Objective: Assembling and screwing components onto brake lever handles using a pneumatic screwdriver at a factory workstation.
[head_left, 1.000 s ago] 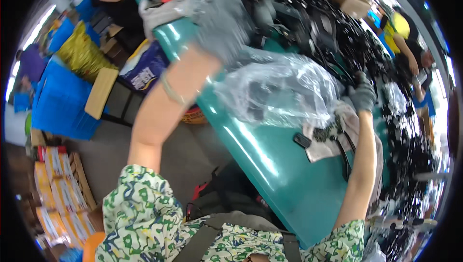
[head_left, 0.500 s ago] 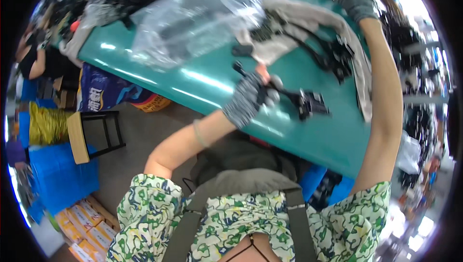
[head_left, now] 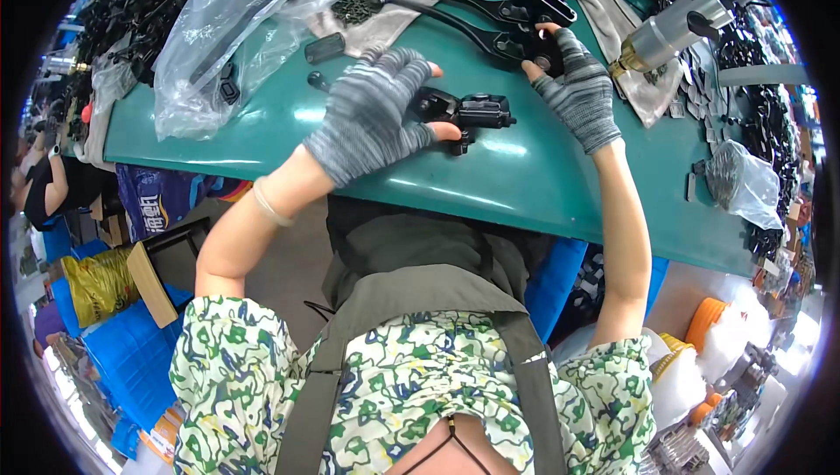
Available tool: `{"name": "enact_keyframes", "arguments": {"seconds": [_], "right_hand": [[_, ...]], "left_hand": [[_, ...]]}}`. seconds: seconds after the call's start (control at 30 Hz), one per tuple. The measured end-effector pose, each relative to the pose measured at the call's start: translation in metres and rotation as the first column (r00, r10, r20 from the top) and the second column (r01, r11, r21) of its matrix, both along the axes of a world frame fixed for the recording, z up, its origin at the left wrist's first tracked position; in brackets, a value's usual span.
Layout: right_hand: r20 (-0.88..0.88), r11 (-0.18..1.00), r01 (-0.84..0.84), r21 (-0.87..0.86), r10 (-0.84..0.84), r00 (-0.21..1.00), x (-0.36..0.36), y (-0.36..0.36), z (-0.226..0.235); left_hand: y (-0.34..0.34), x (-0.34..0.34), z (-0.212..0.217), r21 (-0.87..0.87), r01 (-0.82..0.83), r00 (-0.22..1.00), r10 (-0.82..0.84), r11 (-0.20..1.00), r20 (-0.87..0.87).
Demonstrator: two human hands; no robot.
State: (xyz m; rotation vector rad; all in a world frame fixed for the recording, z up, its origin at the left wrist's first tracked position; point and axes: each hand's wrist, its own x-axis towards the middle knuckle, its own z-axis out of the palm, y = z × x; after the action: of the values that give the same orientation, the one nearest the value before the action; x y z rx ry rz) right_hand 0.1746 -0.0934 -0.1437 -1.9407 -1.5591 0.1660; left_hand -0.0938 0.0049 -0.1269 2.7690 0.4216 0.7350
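Two gloved hands were on the green bench (head_left: 542, 186). Your left hand (head_left: 372, 116) lay spread, fingers loosely curled over a black brake cylinder assy (head_left: 468, 112), thumb tucked under it — resting on it, not gripped tight. Your right hand (head_left: 577, 90), partly open, pinched the end of the nearest black lever (head_left: 464, 24); two more levers lay just beyond. Clear plastic bag (head_left: 236, 20) sat beyond your left hand.

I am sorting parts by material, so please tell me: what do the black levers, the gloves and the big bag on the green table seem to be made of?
Black levers: probably metal with a matte black coat; rigid, thin, faint sheen.
Gloves, on the left hand and right hand: knitted grey fabric, striped weave, fingertips bare.
Bag: thin clear plastic film, wrinkled and glossy.
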Motion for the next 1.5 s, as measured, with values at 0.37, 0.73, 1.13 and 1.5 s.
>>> {"name": "enact_keyframes", "arguments": {"seconds": [0.37, 0.73, 1.13, 1.5], "right_hand": [[-0.587, 0.988, 0.035, 0.148, 0.06, 0.807, -0.033, -0.032, 0.034], [0.081, 0.969, -0.24, 0.05, 0.236, 0.969, -0.027, -0.02, 0.036], [0.264, 0.931, -0.152, 0.332, 0.063, 0.962, -0.046, 0.022, 0.088], [0.365, 0.967, -0.251, 0.044, 0.218, 0.905, -0.074, 0.339, 0.036]], "left_hand": [[-0.001, 0.039, 0.001, 0.355, 0.025, 0.999, -0.04, 0.934, 0.034], [0.037, 0.047, -0.001, 0.0, 0.217, 0.947, -0.21, 0.976, 0.243], [0.358, -0.015, 0.035, 0.205, -0.424, 0.661, 0.457, 0.882, -0.596], [0.305, -0.027, 0.072, 0.664, -0.261, 0.777, 0.561, 0.701, -0.286]]}}
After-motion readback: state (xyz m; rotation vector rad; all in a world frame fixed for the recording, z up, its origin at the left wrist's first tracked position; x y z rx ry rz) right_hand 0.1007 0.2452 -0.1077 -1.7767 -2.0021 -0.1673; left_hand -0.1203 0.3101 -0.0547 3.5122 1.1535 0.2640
